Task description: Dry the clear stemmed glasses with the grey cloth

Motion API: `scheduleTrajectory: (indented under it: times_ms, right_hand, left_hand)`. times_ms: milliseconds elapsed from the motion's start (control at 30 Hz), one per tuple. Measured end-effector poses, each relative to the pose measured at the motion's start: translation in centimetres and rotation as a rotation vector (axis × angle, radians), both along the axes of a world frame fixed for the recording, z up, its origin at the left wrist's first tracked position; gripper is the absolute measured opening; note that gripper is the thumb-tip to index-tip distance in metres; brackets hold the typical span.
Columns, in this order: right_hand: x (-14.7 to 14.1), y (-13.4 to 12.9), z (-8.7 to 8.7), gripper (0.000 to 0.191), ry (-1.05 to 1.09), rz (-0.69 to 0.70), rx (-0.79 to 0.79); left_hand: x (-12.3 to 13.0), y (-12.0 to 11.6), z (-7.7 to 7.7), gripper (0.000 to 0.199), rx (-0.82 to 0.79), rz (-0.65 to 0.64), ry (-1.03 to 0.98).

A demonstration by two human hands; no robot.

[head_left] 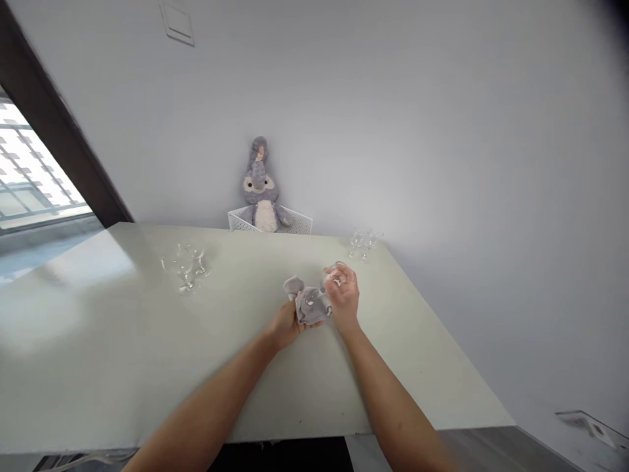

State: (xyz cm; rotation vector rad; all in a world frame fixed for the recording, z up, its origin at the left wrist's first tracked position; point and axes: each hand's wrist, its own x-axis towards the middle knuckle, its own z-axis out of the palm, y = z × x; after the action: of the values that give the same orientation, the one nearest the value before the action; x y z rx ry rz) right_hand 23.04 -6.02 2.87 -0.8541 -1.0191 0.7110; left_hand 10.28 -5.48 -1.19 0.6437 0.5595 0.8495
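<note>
My left hand (285, 326) is closed on a grey cloth (314, 314), which drapes over the fingers and palm. A small clear glass piece (309, 301), which looks like the foot of a stemmed glass, rests on the cloth. My right hand (344, 295) is just right of the cloth, its fingers curled round the clear bowl of a glass (338, 278). The fingers are slightly blurred, and the stem between bowl and foot is hard to make out.
Clear stemmed glasses (183, 269) stand close together at the left of the pale table (122, 367). More stemmed glasses (366, 244) are near its far right edge. Behind the table, a grey plush toy (265, 213) sits in a white perforated basket (299, 224) against the wall.
</note>
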Motion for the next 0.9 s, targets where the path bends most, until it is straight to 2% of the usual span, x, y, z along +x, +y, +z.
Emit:
scheduleTrajectory:
  times_ms: [133,267,400,467,533,600,700,800,900]
  right_hand:
    - [-1.9,-1.3,-0.6,0.057,-0.323,-0.004,0.066]
    - [-3.3,-2.3,-1.1,0.062,-0.461,0.06,0.103]
    - [-3.5,-2.2,-1.0,0.063,-0.354,0.085,0.138]
    - [-3.2,-1.8,-0.7,0.063,-0.211,0.089,0.089]
    - [-2.6,-1.3,-0.4,0.059,-0.027,0.119,0.011]
    - [-2.0,-0.8,-0.1,0.052,0.148,0.162,-0.072]
    - [-1.1,-0.1,0.1,0.044,0.327,0.193,-0.155]
    - [-0.6,0.3,0.0,0.04,0.427,0.202,-0.189]
    - [-0.7,0.3,-0.2,0.039,0.472,0.224,-0.193]
  left_hand:
    - [0.0,-0.2,0.1,0.024,0.159,0.171,0.12]
    - [-0.1,-0.2,0.1,0.024,0.231,0.255,0.184]
    - [-0.2,0.1,-0.9,0.026,0.265,0.352,0.444]
    - [-0.2,0.4,-1.6,0.031,0.233,0.403,0.561]
    - [-0.3,0.8,-2.0,0.038,0.192,0.435,0.582]
    - [-0.3,0.9,-1.9,0.043,0.15,0.409,0.531]
    - [-0.1,0.7,-1.2,0.042,0.084,0.253,0.34]
    - [0.2,0.1,-0.5,0.035,0.029,0.111,0.136]
    - [0.3,-0.2,0.0,0.03,-0.014,0.058,-0.01]
